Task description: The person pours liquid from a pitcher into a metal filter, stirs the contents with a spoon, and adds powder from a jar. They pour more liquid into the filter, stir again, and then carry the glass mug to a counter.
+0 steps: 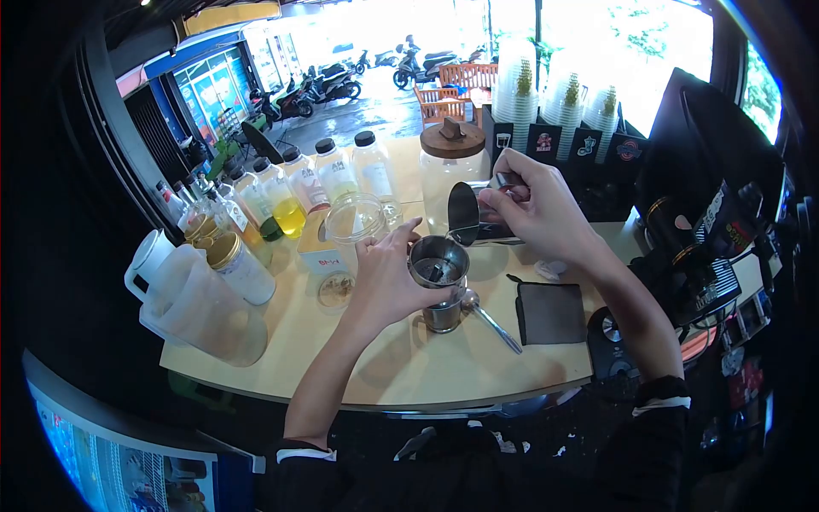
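My left hand [388, 273] is wrapped round a metal cup [442, 317] standing on the table, thumb in front and fingers at the far side of the rim. Something small and dark shows inside the cup. Above its right edge, my right hand [537, 205] grips a dark metal pitcher [463, 212] by the handle, tipped with its mouth to the left. A thin stream seems to run from its lip into the cup. Close to the cup's right side lies a long-handled metal spoon [496, 326].
Several capped bottles [373, 171] line the back left, near a plastic jug [209, 307] and a clear round container [354, 219]. A wooden-lidded glass jar [435, 179] stands behind the pitcher. Right of the spoon are a folded grey cloth [550, 314] and stacked plastic cups [563, 107].
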The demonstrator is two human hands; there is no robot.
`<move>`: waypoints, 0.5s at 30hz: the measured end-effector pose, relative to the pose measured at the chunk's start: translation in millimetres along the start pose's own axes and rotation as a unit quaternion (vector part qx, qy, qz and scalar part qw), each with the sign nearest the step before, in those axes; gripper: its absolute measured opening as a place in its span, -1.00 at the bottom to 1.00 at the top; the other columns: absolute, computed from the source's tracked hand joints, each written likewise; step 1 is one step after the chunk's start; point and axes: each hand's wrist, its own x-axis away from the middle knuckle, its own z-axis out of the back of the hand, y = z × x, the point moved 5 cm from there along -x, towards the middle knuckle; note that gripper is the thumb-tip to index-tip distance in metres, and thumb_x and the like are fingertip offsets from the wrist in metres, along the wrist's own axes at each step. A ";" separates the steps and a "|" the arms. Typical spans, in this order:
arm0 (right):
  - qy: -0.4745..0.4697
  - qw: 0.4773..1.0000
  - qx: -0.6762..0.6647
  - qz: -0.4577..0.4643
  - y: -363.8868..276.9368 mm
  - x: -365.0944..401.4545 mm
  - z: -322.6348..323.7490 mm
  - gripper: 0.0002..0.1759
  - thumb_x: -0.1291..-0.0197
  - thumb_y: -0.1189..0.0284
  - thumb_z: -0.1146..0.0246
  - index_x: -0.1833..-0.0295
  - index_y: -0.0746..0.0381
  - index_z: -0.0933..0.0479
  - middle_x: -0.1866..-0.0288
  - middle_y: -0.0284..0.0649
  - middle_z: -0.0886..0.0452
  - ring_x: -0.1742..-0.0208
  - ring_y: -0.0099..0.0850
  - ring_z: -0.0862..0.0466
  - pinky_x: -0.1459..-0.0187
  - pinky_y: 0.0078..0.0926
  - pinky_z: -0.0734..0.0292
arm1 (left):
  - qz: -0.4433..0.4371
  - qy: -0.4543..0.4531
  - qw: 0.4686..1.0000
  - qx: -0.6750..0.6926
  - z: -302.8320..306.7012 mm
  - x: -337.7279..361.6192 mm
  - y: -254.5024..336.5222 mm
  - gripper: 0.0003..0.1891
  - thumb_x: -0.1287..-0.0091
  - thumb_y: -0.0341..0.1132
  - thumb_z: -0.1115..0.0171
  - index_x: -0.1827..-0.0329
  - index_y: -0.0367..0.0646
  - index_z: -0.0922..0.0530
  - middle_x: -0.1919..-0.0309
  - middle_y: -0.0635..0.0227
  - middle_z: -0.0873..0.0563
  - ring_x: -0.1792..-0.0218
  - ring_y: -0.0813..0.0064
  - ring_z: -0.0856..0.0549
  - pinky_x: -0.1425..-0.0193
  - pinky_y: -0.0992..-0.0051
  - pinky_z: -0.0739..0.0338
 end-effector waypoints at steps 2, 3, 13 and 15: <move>0.006 1.000 -0.026 -0.014 -1.0 1.2 1.3 -0.72 -0.14 0.53 -0.32 0.29 0.42 -0.32 0.49 -0.04 -0.49 0.50 -0.38 -0.54 0.39 -0.39 -0.48 | 0.001 -0.002 1.000 -0.005 -0.1 -0.2 0.0 0.07 0.38 0.16 -0.54 -0.26 -0.31 -0.44 0.13 0.16 -0.71 0.10 0.26 -0.70 -0.31 0.25 -0.19; 0.006 1.000 -0.026 -0.014 -0.6 0.7 1.9 -0.72 -0.14 0.53 -0.32 0.29 0.42 -0.32 0.49 -0.04 -0.49 0.50 -0.38 -0.54 0.39 -0.39 -0.48 | 0.003 -0.004 1.000 -0.011 -0.3 -0.4 0.1 0.07 0.38 0.16 -0.54 -0.26 -0.31 -0.44 0.14 0.16 -0.72 0.10 0.27 -0.70 -0.31 0.25 -0.19; 0.005 1.000 0.010 -0.008 -3.6 -0.9 3.3 -0.73 -0.14 0.54 -0.31 0.26 0.43 -0.34 0.48 0.00 -0.52 0.46 -0.35 -0.61 0.37 -0.41 -0.51 | -0.004 -0.007 1.000 -0.003 0.8 -1.3 3.5 0.05 0.37 0.15 -0.54 -0.25 -0.30 -0.44 0.17 0.20 -0.73 0.13 0.29 -0.71 -0.30 0.27 -0.20; 0.003 1.000 -0.005 -0.011 -1.2 -0.2 4.1 -0.73 -0.14 0.53 -0.31 0.27 0.43 -0.33 0.48 -0.01 -0.52 0.47 -0.36 -0.60 0.37 -0.42 -0.51 | -0.001 0.003 1.000 -0.013 0.0 -0.8 0.5 0.04 0.36 0.13 -0.54 -0.26 -0.28 -0.44 0.16 0.20 -0.72 0.13 0.30 -0.70 -0.29 0.28 -0.19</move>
